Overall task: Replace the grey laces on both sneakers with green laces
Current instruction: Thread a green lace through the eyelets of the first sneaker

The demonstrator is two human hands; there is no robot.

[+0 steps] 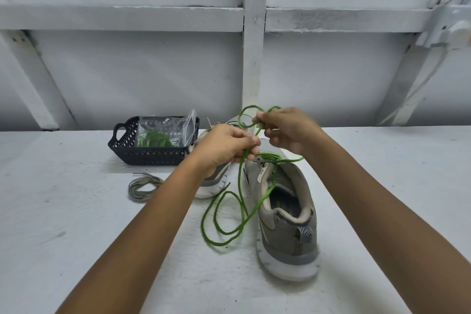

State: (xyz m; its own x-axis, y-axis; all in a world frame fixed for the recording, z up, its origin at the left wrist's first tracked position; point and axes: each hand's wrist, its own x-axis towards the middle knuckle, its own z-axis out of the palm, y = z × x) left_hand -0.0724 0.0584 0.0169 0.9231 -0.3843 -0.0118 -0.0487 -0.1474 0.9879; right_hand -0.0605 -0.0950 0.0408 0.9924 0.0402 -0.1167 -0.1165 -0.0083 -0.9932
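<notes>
Roughly, we are sitting partway through the first shoe. One grey lace (144,190) is lying coiled on the bench (76,237), out of its shoe. The green lace (240,214) appears to be crossing the lowest eyelets of the near sneaker (288,227), with most of its length trailing in loose loops on the bench beside the sole. We are judging the upper eyelets to be waiting, along with the far sneaker (211,187), which is hiding mostly behind our left hand (224,146); whether it is carrying a lace we cannot tell.

Our left fingers (252,144) are pinching one strand of the green lace above the toe. Our right hand (288,130) is pinching the other strand, which is curling into small loops above it.

The lace is looking thin, round and cord-like. The near sneaker is showing grey mesh, a padded collar and a thick pale foam sole. A dark lattice plastic basket (153,155) is holding a clear bag (163,127) of more green laces.
</notes>
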